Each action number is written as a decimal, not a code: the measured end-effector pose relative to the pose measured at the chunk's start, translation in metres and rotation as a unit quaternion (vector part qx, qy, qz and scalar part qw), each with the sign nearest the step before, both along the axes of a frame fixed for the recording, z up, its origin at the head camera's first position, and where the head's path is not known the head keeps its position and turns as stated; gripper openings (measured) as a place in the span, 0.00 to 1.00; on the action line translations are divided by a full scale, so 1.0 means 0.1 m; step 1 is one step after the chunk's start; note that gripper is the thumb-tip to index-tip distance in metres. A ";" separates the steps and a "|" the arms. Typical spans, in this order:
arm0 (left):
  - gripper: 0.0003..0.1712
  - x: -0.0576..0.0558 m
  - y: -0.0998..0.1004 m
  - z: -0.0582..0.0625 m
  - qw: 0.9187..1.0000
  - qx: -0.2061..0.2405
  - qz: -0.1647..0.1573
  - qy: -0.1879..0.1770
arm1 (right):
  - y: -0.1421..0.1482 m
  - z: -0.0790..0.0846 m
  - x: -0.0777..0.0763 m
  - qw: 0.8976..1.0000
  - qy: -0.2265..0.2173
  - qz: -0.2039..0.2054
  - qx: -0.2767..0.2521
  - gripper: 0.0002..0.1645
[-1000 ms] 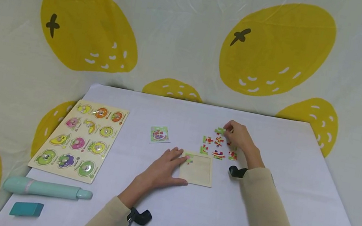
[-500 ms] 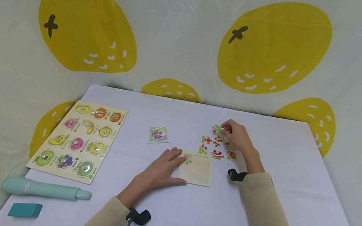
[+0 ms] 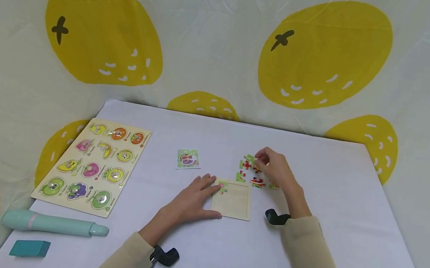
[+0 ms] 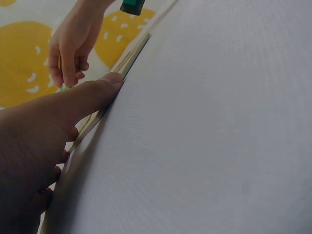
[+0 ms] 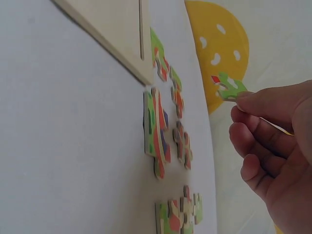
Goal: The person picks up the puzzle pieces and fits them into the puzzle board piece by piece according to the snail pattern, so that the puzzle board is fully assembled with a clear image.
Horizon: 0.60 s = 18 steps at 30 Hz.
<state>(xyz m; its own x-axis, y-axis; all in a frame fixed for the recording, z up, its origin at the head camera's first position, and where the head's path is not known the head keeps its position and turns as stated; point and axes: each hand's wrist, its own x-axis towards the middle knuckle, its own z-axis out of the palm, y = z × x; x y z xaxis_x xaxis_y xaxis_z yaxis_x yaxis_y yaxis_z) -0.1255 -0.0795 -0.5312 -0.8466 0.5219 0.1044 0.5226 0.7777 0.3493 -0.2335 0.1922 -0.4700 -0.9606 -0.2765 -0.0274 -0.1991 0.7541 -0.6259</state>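
My left hand [image 3: 192,200] rests with spread fingers on the left side of a shallow wooden puzzle tray [image 3: 236,207]. In the left wrist view its thumb [image 4: 100,92] lies along the tray's edge. One green and pink puzzle piece [image 3: 224,188] sits in the tray's upper left corner, beside the fingertips. Behind the tray, my right hand [image 3: 280,169] pinches a green jigsaw piece with a red tip [image 5: 230,88] between thumb and forefinger, raised over the others. Several loose red and green pieces [image 5: 156,129] lie below it, partly hidden by the hand in the head view.
A small picture card [image 3: 188,160] lies left of the loose pieces. Farther left is a wooden fruit board [image 3: 105,163]. A mint-green stick-shaped object [image 3: 59,224] and a teal block [image 3: 30,248] lie at the table's [image 3: 227,264] front left. A fruit-print cloth [image 3: 218,35] hangs behind.
My right hand has moved left and slightly toward me with the green jigsaw piece, now over the left part of the loose pieces. The left hand stays on the tray.
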 end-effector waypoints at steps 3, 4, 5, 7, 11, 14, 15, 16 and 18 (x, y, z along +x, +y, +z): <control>0.50 0.00 0.00 0.00 1.000 0.000 0.002 -0.003 | -0.04 0.00 0.07 1.000 -0.015 0.000 -0.003 0.11; 0.50 0.00 0.00 -0.01 1.000 -0.001 0.002 -0.004 | -0.05 0.00 0.09 1.000 -0.018 0.003 -0.004 0.11; 0.50 0.00 0.00 -0.01 1.000 0.000 0.002 -0.003 | -0.06 0.00 0.11 1.000 -0.019 0.006 -0.005 0.11; 0.50 -0.01 0.00 -0.01 1.000 0.000 0.001 -0.003 | -0.08 -0.03 0.15 1.000 -0.013 0.017 -0.008 0.10; 0.50 -0.01 0.00 -0.01 1.000 0.000 -0.001 -0.001 | -0.11 -0.09 0.21 0.999 0.002 0.038 -0.018 0.09; 0.49 -0.01 0.00 -0.01 1.000 0.002 -0.001 0.001 | -0.14 -0.12 0.25 0.999 0.011 0.046 -0.022 0.08; 0.49 -0.01 0.00 0.00 1.000 0.003 -0.001 0.000 | -0.15 -0.13 0.27 0.998 0.015 0.049 -0.023 0.08; 0.49 -0.01 0.00 0.00 1.000 0.004 -0.001 0.001 | -0.16 -0.14 0.28 0.998 0.018 0.052 -0.024 0.08; 0.49 -0.01 0.00 0.00 1.000 0.005 -0.002 0.002 | -0.18 -0.16 0.32 0.998 0.021 0.055 -0.024 0.08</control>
<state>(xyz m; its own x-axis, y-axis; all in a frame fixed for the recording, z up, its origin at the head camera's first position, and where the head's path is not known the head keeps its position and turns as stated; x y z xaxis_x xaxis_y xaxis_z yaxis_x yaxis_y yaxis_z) -0.1263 -0.0795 -0.5309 -0.8444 0.5238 0.1124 0.5264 0.7722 0.3558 -0.2018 0.1745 -0.4862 -0.9244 -0.3805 0.0273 -0.3057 0.6960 -0.6497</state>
